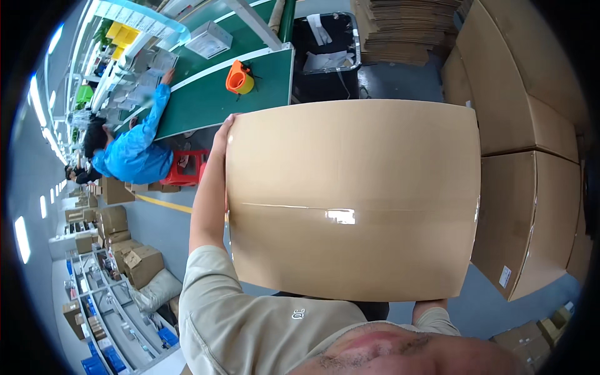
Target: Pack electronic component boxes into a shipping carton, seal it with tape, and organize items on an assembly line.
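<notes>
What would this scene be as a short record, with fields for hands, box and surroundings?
Left hand: at the far left corner of a large cardboard box
Right hand: hidden by the box
Box face: taped seam running across
Beyond, left: green bench, person in blue
Right: stacked cartons

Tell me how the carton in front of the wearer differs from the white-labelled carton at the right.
The front carton has the left hand at its left edge; no hand shows on the labelled carton. The front carton turns one broad face with a seam to the camera, while the labelled carton shows two faces. A white label marks the labelled carton; none shows on the front carton. Both are brown cardboard.
</notes>
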Available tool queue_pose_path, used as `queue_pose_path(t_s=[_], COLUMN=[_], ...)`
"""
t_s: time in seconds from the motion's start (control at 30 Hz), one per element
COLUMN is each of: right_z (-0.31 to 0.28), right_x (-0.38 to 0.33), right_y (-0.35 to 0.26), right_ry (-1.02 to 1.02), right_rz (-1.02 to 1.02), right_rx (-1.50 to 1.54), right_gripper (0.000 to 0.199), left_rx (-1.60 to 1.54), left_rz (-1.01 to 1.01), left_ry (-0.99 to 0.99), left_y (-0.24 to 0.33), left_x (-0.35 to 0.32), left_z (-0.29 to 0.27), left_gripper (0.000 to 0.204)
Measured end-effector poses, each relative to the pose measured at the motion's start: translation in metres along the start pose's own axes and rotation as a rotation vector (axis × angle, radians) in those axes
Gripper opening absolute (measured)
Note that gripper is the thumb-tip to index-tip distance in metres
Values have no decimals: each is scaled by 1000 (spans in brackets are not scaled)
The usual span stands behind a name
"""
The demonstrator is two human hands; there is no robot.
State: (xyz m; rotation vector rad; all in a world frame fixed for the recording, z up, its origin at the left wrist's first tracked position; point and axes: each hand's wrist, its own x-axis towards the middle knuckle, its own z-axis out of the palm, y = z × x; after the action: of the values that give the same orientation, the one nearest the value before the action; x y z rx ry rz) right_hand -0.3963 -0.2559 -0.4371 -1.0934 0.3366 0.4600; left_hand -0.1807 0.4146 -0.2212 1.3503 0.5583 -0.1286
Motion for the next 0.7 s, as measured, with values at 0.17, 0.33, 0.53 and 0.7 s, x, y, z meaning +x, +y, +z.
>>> queue_pose_path(t_s=[0.17,0.33,0.53,0.7], right_z=[8,47,107,139], right_x=[-148,-225,-295,-309], right_y=[39,59,104,124], right_ry=[437,849,956,949], right_rz=[-151,-388,-465,-563], right_rx=[82,217,349,448], right_gripper=[58,57,57,56], left_rx=[-272,-132,-24,-65], left_rz=[-86,-74,-9,117], left_ry=[-144,-167,-245,-438], left_y=[-8,-14,47,158], left_x=[20,0,-49,-125], left_z=[-98,-108,-107,14], left_gripper=[69,61,61,64])
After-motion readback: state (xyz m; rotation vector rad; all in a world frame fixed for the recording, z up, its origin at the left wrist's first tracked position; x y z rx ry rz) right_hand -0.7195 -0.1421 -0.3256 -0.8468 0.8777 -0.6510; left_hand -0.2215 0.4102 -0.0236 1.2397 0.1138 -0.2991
